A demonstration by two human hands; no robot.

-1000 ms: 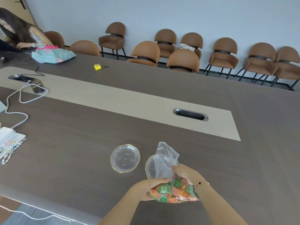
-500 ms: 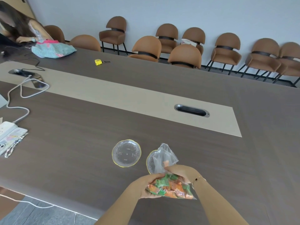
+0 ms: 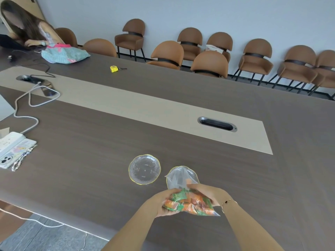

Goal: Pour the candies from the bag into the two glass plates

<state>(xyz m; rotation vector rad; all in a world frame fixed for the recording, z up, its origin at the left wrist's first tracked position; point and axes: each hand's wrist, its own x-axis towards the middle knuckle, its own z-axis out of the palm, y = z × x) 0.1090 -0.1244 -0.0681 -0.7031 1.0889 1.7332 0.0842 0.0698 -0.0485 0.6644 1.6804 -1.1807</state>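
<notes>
Head view: clear bag point(image 3: 188, 200) is gripped by both hands above the table point(image 3: 90, 160). Left hand point(image 3: 161, 203) has its fingers curled under the bag's left end; right hand point(image 3: 208, 193) has its fingers closed over the top. Orange and green candies point(image 3: 190, 203) fill the bag's lower part; one orange piece sits up near the mouth. The bag mouth points away from the fingers, over the right glass plate point(image 3: 194, 173). Left glass plate point(image 3: 144, 169), beyond the left fingers, holds nothing.

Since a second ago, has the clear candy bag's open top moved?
Yes. The clear plastic candy bag has tipped its open top forward over the right glass plate, nearer the tabletop.
</notes>
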